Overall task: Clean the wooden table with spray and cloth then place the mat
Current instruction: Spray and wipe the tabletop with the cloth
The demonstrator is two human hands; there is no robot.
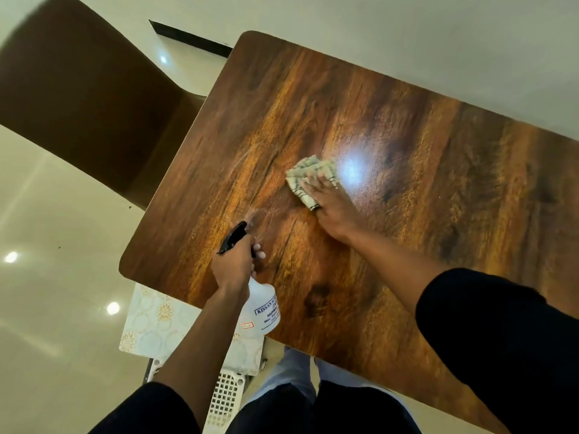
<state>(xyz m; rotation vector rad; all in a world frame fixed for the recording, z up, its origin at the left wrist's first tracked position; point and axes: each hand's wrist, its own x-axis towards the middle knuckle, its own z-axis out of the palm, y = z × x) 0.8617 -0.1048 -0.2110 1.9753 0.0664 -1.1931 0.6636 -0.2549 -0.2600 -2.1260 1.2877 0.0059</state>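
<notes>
The wooden table (407, 126) fills the middle and right of the head view. My left hand (233, 264) grips a white spray bottle (263, 311) with a black trigger head, held over the table's near left part, nozzle aimed across the surface, with faint mist ahead of it. My right hand (329, 202) presses flat on a checked pale cloth (308, 175) near the table's middle. A pale patterned mat (156, 321) lies below the table's near left corner, partly hidden by my left arm.
A dark brown chair (84, 98) stands at the table's left side. A white lattice basket or stool (224, 399) sits under the mat by my legs. Glossy cream floor tiles surround the table, and a light glare shines on the tabletop beside the cloth.
</notes>
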